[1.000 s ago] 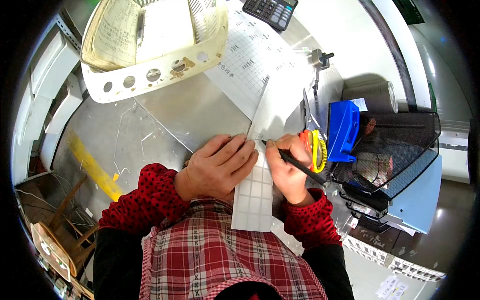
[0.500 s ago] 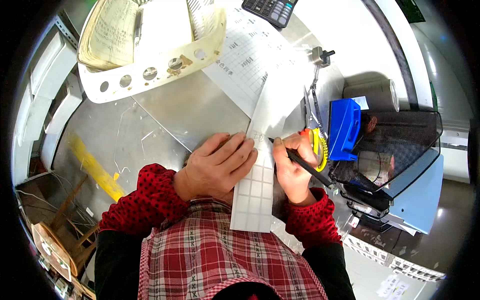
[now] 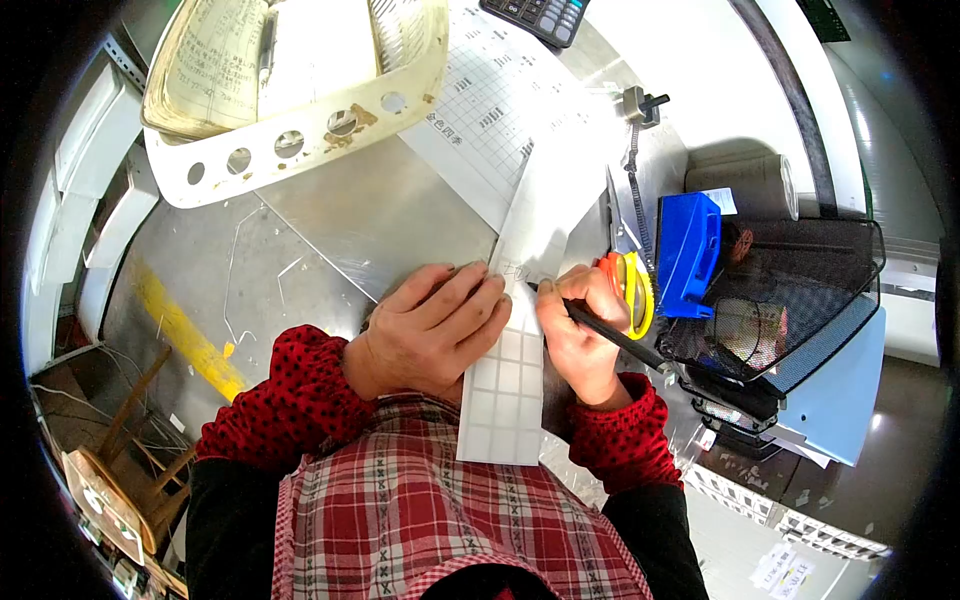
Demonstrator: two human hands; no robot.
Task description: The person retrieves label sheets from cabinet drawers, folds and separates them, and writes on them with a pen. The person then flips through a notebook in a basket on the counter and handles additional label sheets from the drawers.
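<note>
A long white strip (image 3: 503, 405) marked with a grid of squares lies in front of me and overhangs the table edge toward my apron. My left hand (image 3: 435, 330) rests palm down, its fingers stretched out and their tips on the strip's left edge. In my right hand (image 3: 583, 325) a black pen (image 3: 615, 340) is pinched. The pen's tip touches the strip beside some faint handwritten marks. Beyond them, the strip's far end lies over a printed sheet (image 3: 480, 125).
A stained white basket (image 3: 290, 150) with an open notebook (image 3: 215, 75) stands at upper left. A calculator (image 3: 540, 18) is at the top. On the right are yellow-handled scissors (image 3: 640, 295), a blue plastic holder (image 3: 688, 255) and a black mesh tray (image 3: 810, 260).
My right hand has shifted the pen tip slightly toward me and left, and more marks show on the strip. My left hand stays on the strip. The view has shifted slightly.
</note>
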